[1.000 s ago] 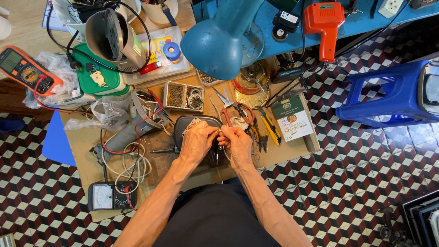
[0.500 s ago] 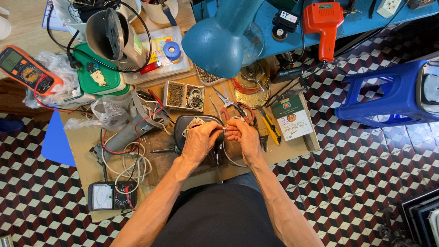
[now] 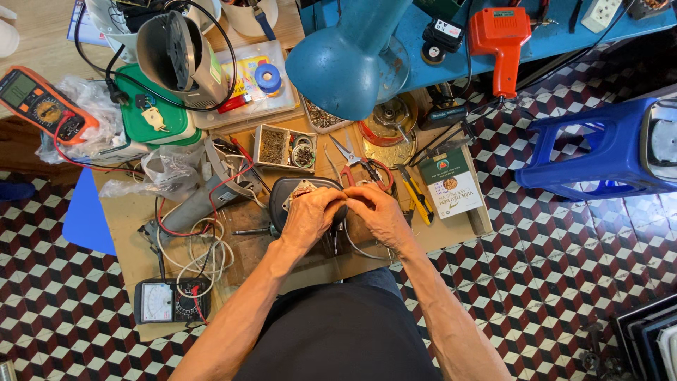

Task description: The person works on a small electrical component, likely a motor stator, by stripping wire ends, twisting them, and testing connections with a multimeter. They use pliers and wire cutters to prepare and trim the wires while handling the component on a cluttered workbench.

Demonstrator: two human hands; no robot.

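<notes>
- Sitting at the middle of the frame, a dark oval casing (image 3: 296,194) lies on the brown work board (image 3: 141,219), with both hands meeting over its right end
- left hand (image 3: 314,215) is curled closed, fingers pressed onto the casing's top edge
- right hand (image 3: 377,212) is closed too, fingertips pinching something small against the left hand; what it is, I cannot tell
- just above the hands, red-handled scissors (image 3: 352,166) and yellow-handled pliers (image 3: 416,197) lie on the board
- a small tray of screws (image 3: 275,147) sits up and left of the casing, a green-and-white box (image 3: 451,182) to the right
- an analogue meter (image 3: 169,300) rests at lower left, among white and red wires (image 3: 201,250)
- an orange multimeter (image 3: 39,102) lies at far upper left, a teal lamp shade (image 3: 338,67) hangs at top centre, an orange tool (image 3: 501,39) at upper right
- a blue plastic stool (image 3: 592,152) stands on the checkered floor (image 3: 564,268) at right
</notes>
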